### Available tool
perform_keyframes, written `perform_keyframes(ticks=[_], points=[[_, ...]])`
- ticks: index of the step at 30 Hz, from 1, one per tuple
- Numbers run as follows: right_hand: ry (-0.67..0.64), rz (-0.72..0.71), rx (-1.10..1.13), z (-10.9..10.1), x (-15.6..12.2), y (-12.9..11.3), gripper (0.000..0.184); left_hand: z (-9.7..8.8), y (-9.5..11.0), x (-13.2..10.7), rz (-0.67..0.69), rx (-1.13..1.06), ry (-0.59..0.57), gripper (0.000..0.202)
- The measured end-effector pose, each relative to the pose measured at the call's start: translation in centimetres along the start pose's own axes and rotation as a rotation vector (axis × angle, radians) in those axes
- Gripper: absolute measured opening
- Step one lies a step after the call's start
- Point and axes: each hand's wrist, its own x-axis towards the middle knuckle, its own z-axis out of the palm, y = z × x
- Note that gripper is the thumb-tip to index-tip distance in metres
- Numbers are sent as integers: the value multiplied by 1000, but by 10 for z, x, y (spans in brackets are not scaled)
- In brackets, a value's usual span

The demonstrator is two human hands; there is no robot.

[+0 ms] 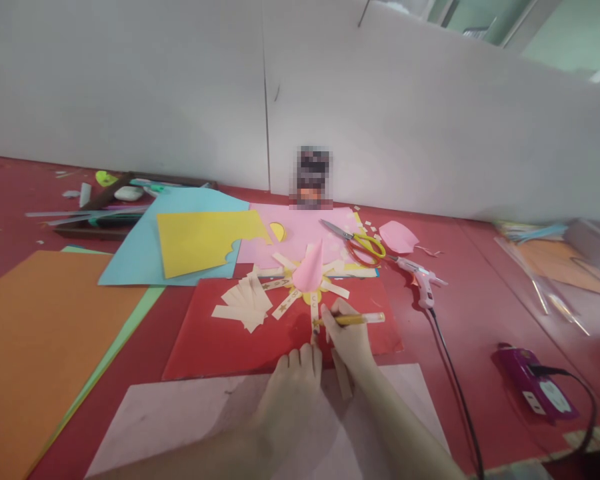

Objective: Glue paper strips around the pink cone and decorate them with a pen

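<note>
My right hand [349, 337] grips a gold pen [353, 319] with a clear cap end, its tip on a cream paper strip [315, 305] bearing drawn marks and a star. My left hand [297, 373] has its fingers curled, and the fingertips pinch the lower end of that same strip. Several such strips fan out around a pink paper cone [310, 268] on a yellow scalloped paper base [296, 297]. To the left lies a pile of blank cream strips [245, 301]. Another strip [342, 375] is partly under my right hand. Everything here rests on a red sheet [205, 343].
Scissors [357, 241] and a pink glue gun [421, 279] with a black cord lie at the right, near a purple power strip [535, 383]. Yellow [195, 243], blue [130, 257] and orange sheets [55, 333] spread leftward. A dark tray [80, 230] holds tools.
</note>
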Motion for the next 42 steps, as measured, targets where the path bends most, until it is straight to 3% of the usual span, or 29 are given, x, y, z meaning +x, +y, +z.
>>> perform_keyframes(ticks=[15, 28, 42], points=[[76, -93, -59, 2, 2, 1, 33, 0, 1, 0, 0, -1, 33, 38], [76, -81, -71, 2, 2, 1, 32, 0, 1, 0, -15, 14, 4, 37], [99, -72, -40, 2, 2, -1, 35, 4, 1, -1, -25, -17, 61, 40]])
